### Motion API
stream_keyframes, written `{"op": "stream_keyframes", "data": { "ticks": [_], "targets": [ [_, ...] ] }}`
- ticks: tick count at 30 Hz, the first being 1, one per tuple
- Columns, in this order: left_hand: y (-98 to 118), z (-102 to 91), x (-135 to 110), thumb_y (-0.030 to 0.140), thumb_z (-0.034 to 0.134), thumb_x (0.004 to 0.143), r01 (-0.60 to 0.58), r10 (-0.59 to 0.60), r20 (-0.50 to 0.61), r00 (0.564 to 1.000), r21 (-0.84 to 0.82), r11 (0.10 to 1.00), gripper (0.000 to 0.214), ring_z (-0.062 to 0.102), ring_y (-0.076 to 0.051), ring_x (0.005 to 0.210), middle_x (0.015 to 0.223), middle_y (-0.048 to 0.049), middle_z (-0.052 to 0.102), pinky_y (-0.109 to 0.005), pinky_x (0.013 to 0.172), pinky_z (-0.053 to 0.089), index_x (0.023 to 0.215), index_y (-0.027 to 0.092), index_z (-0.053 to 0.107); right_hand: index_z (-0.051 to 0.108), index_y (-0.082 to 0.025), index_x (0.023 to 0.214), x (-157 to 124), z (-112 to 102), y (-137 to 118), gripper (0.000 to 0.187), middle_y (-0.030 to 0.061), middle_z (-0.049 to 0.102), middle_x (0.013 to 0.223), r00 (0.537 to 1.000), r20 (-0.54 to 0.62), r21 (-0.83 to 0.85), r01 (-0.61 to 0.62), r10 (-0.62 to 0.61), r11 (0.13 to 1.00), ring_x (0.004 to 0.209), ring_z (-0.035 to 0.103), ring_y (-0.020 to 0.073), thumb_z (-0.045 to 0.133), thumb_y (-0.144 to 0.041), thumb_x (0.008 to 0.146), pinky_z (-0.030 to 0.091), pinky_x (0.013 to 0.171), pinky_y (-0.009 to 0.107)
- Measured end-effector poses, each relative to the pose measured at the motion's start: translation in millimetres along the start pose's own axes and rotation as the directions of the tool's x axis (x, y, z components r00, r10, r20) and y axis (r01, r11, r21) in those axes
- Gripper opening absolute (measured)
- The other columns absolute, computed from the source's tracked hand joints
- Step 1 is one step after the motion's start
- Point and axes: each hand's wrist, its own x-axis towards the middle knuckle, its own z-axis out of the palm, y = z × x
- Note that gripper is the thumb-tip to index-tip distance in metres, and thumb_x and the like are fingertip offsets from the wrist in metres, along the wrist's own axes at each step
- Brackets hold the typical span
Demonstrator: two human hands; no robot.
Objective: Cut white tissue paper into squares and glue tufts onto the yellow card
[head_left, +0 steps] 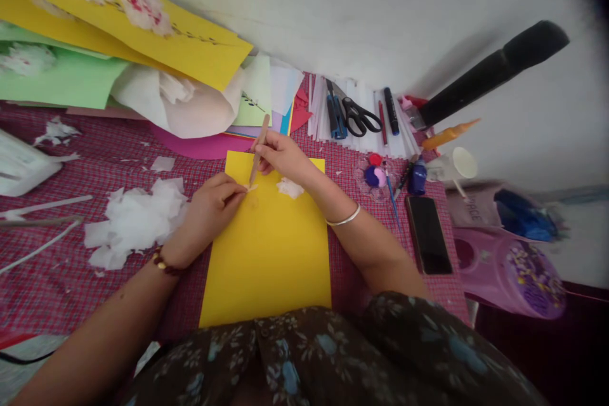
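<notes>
A sheet of yellow paper (pixel 271 254) lies in front of me. My right hand (pixel 280 153) grips a flat wooden craft stick (pixel 259 149), its lower end touching down near my left fingertips. With fingers closed, my left hand (pixel 216 206) pinches a small scrap of white tissue paper (pixel 252 188) against the sheet's upper left part. A crumpled white tissue tuft (pixel 290 187) sits on the yellow paper beneath my right wrist. Left of my left hand is a loose pile of white tissue pieces (pixel 143 216).
Along the wall lie black scissors (pixel 360 117), a blue-and-black cutter (pixel 335 114) and a marker (pixel 391 111). At right are a paint palette (pixel 374 174), paintbrush (pixel 392 196), paint bottle (pixel 417 176) and phone (pixel 429 235). Finished-looking flower sheets (pixel 200 44) overhang the back left.
</notes>
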Motion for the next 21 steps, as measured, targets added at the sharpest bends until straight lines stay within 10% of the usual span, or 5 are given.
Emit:
{"op": "stream_keyframes", "data": {
  "ticks": [21],
  "targets": [
    [-1.2, 0.7, 1.1, 0.03, 0.055, 0.093, 0.056, -0.056, -0.004, 0.998, 0.009, 0.998, 0.022, 0.068, -0.023, 0.085, 0.089, -0.0068, 0.072, -0.038, 0.079, 0.058, 0.081, 0.022, 0.072, 0.055, -0.021, 0.084, -2.3, 0.9, -1.1, 0.023, -0.0061, 0.059, 0.064, 1.0, -0.008, -0.003, -0.004, 0.004, 1.0, 0.055, 0.062, 0.0095, 0.053, -0.008, 0.102, 0.053, 0.051, 0.018]
  ]
}}
